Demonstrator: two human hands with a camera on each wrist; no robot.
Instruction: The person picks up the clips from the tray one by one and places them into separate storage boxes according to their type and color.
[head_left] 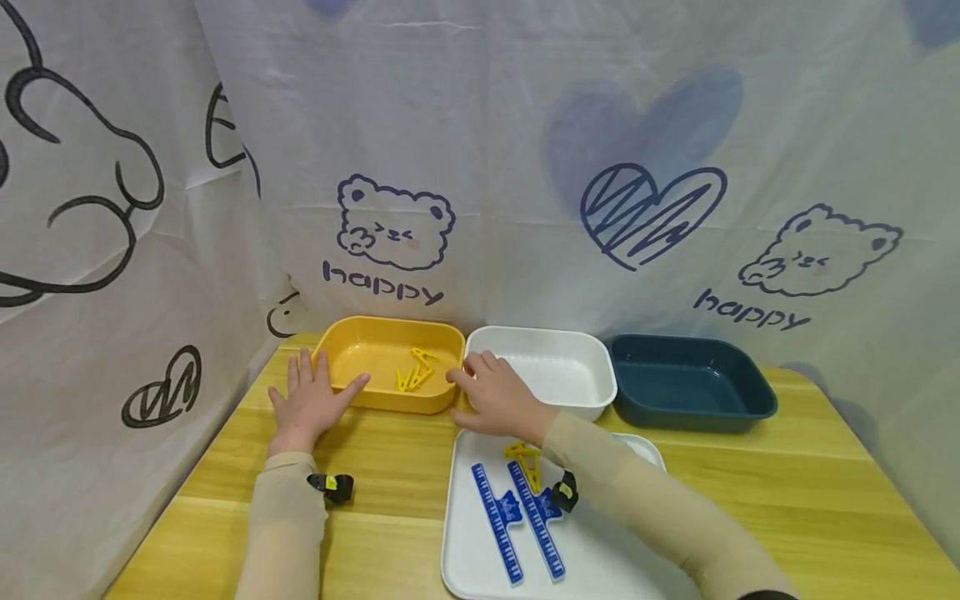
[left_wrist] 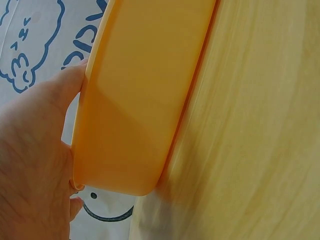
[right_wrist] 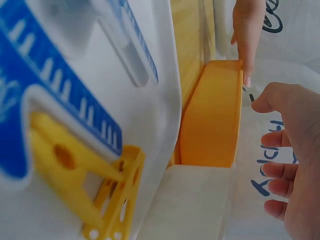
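Observation:
My left hand (head_left: 309,402) rests with spread fingers on the left front rim of the yellow bin (head_left: 397,402); the left wrist view shows its thumb along the edge. Inside that bin lie several yellow clothespins (head_left: 423,357). Over the gap between the yellow bin and the white bin (head_left: 577,367) hovers my right hand (head_left: 502,398), fingers loosely bent and apart. Nothing shows between its thumb and fingers in the right wrist view. Below the right forearm, yellow clothespins (right_wrist: 65,155) lie on the white tray (head_left: 468,575) beside two blue clips (head_left: 497,521) with a piano-key pattern.
A dark teal bin (head_left: 697,417) stands to the right of the white one, completing a row at the table's back. Behind the row hangs a white printed cloth (head_left: 510,250). The wooden table (head_left: 390,517) extends on both sides of the tray.

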